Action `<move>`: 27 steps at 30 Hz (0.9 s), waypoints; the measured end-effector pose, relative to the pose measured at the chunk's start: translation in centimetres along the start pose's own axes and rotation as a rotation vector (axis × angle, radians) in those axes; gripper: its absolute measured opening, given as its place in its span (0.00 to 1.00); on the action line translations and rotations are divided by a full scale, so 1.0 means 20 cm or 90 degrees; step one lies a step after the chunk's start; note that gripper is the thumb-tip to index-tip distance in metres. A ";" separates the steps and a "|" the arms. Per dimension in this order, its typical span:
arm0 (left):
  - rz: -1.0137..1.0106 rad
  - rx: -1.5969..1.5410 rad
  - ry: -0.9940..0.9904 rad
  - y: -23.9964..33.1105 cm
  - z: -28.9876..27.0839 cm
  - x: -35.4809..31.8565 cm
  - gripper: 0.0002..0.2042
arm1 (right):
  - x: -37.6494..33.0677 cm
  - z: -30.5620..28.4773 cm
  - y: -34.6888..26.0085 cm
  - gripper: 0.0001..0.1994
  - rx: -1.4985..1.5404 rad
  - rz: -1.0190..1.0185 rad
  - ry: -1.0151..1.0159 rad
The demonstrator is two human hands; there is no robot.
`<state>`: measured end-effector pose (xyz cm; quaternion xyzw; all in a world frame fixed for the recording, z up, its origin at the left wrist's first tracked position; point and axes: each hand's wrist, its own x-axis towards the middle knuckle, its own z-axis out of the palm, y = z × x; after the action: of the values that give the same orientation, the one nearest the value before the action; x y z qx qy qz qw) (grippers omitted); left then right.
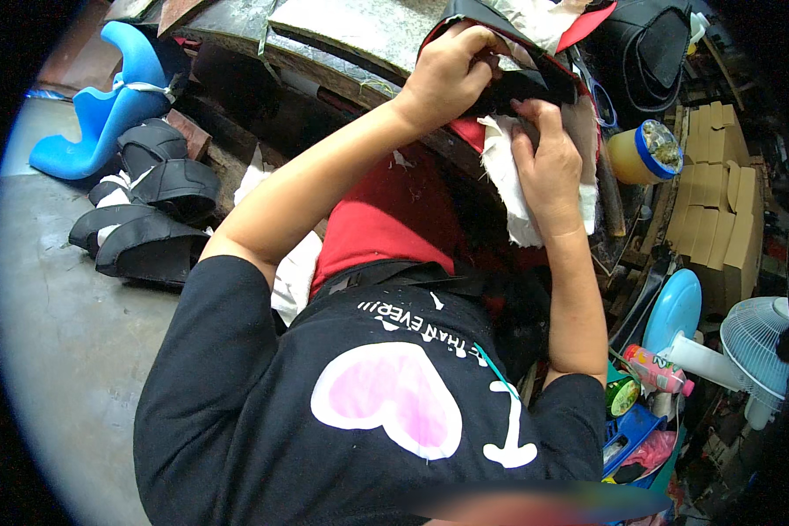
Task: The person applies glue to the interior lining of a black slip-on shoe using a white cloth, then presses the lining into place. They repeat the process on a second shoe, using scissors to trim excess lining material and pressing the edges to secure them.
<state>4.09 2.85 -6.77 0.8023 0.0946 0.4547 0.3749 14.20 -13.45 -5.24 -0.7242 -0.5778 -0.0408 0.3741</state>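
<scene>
A black piece with red lining, shaped like a shoe upper [539,66], is held up over my lap at the bench edge. My left hand [451,72] pinches its near-left side, fingers curled inward over the edge. Lower on the right, my right hand [548,158] grips the same piece between thumb and fingers; some fingertips are hidden behind it. White cloth [508,180] hangs down beside my right hand, with ragged edges. Bits of red material [585,24] show at the far side. I cannot make out any tool in either hand.
A worn bench [351,44] lies ahead. On the right stand a blue-rimmed jar of yellowish stuff [636,156], folded brown cartons [719,202], a fan [749,346] and a pink bottle [657,370]. To the left are black padded pieces [162,180] and a curved blue form [92,114].
</scene>
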 end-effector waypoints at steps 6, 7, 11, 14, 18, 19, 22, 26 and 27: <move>0.137 -0.001 -0.250 0.11 -0.19 -0.15 0.14 | -0.05 0.03 0.01 0.08 -0.073 -0.077 0.037; 0.170 0.033 -0.261 0.11 -0.20 -0.16 0.13 | -0.04 0.03 0.01 0.08 -0.077 -0.083 0.039; 0.133 0.027 -0.279 0.08 -0.23 -0.16 0.10 | -0.03 0.04 0.01 0.08 -0.112 -0.109 0.048; 0.126 0.044 -0.269 0.06 -0.30 -0.13 0.06 | -0.04 0.04 0.02 0.08 -0.113 -0.119 0.047; -0.033 0.092 -0.270 0.08 -0.47 -0.11 0.03 | -0.05 0.04 0.02 0.09 -0.121 -0.102 0.031; 0.009 0.070 -0.287 0.09 -0.48 -0.12 0.03 | -0.05 0.03 0.02 0.09 -0.129 -0.110 0.033; 0.112 0.094 -0.299 0.16 -0.39 -0.13 0.06 | -0.05 0.03 0.01 0.11 -0.123 -0.130 0.039; 0.081 0.422 -0.288 0.24 -0.16 -0.14 0.20 | -0.05 0.02 0.01 0.10 -0.115 -0.153 0.049; 0.039 0.436 -0.268 0.25 -0.12 -0.14 0.20 | -0.05 0.02 0.02 0.09 -0.121 -0.158 0.048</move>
<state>-0.46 -0.84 -4.46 0.9589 0.1376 0.2338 0.0834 14.03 -14.02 -6.20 -0.6775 -0.6419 -0.1683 0.3173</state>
